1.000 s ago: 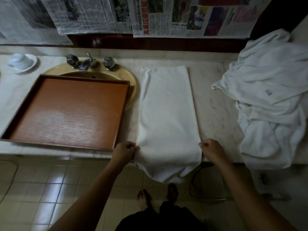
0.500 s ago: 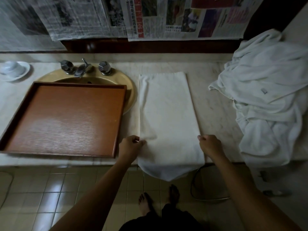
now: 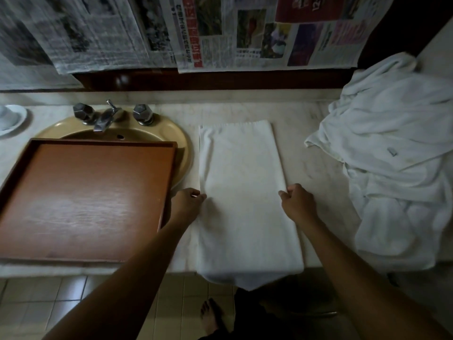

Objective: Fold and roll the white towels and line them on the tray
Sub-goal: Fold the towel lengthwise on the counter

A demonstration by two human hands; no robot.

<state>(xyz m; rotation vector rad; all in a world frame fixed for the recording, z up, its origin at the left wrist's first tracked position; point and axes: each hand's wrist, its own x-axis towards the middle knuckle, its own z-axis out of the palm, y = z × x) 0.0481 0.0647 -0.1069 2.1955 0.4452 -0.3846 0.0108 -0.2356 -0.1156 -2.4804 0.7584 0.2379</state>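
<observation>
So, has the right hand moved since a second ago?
Yes. The right hand has slid along the towel, farther from the counter's front edge.

Both hands (image 3: 241, 203) pinching folded towel (image 3: 245, 197) edges beside tray (image 3: 14, 173)

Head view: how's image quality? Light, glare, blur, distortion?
Head view: dim overall, floor darkest; soft glare patch on the tray; wide-angle lens bends the counter edge and newspapers; folded towel, left hand and right hand fairly sharp; towel pile brightest, not blown out.
</observation>
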